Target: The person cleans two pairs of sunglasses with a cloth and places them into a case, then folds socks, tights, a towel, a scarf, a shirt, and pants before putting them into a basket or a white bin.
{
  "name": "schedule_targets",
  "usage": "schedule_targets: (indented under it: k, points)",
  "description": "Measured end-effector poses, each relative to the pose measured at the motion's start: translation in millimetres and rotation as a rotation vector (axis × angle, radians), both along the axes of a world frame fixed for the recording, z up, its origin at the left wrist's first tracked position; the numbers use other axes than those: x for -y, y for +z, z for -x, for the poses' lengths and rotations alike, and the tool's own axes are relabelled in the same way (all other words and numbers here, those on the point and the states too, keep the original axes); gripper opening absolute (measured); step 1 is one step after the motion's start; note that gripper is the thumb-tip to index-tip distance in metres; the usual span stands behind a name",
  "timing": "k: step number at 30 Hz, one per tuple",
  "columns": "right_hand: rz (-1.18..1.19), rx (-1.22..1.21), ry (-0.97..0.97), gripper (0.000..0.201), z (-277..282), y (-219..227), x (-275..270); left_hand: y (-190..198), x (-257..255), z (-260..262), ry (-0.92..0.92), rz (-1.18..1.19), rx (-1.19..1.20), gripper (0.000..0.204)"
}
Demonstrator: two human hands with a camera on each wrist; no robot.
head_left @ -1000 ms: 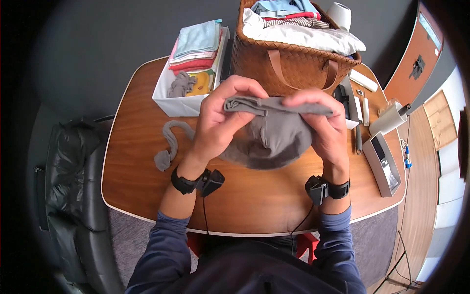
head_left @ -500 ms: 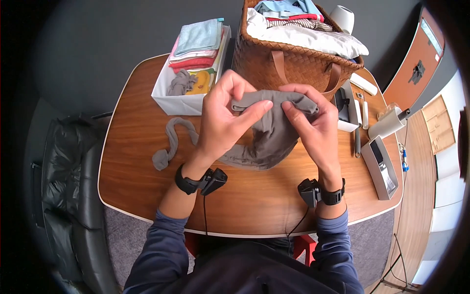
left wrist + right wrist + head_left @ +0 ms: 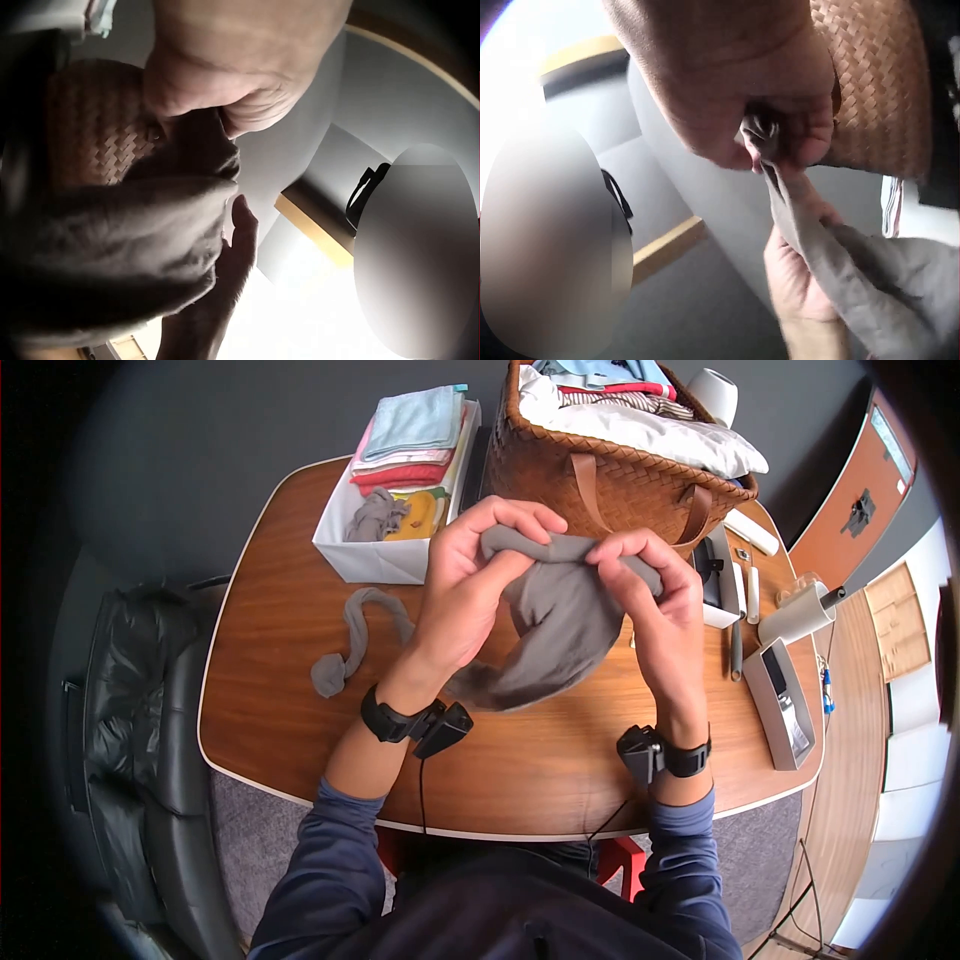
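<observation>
A pair of grey tights (image 3: 565, 615) is held up over the table, its top edge rolled into a thick band. My left hand (image 3: 468, 585) pinches the left end of that band between thumb and fingers. At the other end, my right hand (image 3: 660, 595) grips it with curled fingers and thumb. The body of the tights hangs below in loose folds, and one thin leg (image 3: 357, 635) snakes across the table to the left. In the right wrist view, bunched fabric (image 3: 761, 131) pokes out of the right fist.
Behind the hands stands a woven basket (image 3: 540, 470) heaped with clothes. A white box (image 3: 375, 560) holds folded towels and small grey and yellow cloths. Along the right of the wooden table (image 3: 290, 740) are a white tray (image 3: 780, 710), a white cylinder (image 3: 800, 618) and slim tools.
The hands have drawn closer together along the top edge of the tights, which has turned into a thicker roll. The table and basket sit slightly differently in view.
</observation>
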State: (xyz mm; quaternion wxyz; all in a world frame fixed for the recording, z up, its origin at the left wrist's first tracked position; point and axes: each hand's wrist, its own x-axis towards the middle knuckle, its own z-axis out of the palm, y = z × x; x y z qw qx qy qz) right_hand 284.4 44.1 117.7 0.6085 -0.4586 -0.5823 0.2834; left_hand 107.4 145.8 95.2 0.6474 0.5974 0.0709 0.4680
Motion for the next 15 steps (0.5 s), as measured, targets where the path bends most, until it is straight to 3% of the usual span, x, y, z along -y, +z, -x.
schedule_targets:
  k: [4, 5, 9, 12, 13, 15]
  points:
    - [-0.038, 0.024, -0.180, 0.010, 17, 5, 1, 9, 4, 0, -0.029, 0.015, -0.072, 0.029]
    - [-0.049, 0.000, -0.149, 0.010, 13, 2, 0, 10, 5, 0, -0.020, 0.015, -0.110, 0.031]
    - [-0.075, -0.039, -0.098, 0.015, 2, -1, 0, 9, 4, -3, -0.158, 0.284, 0.099, 0.049]
    - [-0.197, -0.076, -0.143, 0.015, 1, -2, -2, -6, 7, -2, -0.355, 0.023, -0.310, 0.063]
    - [-0.196, -0.055, -0.236, 0.020, 3, -2, -1, -6, 11, -3, -0.299, -0.066, -0.485, 0.055]
    - [-0.250, 0.361, -0.348, 0.023, -2, 1, 0, 0, 19, 5, -0.243, -0.328, -0.809, 0.044]
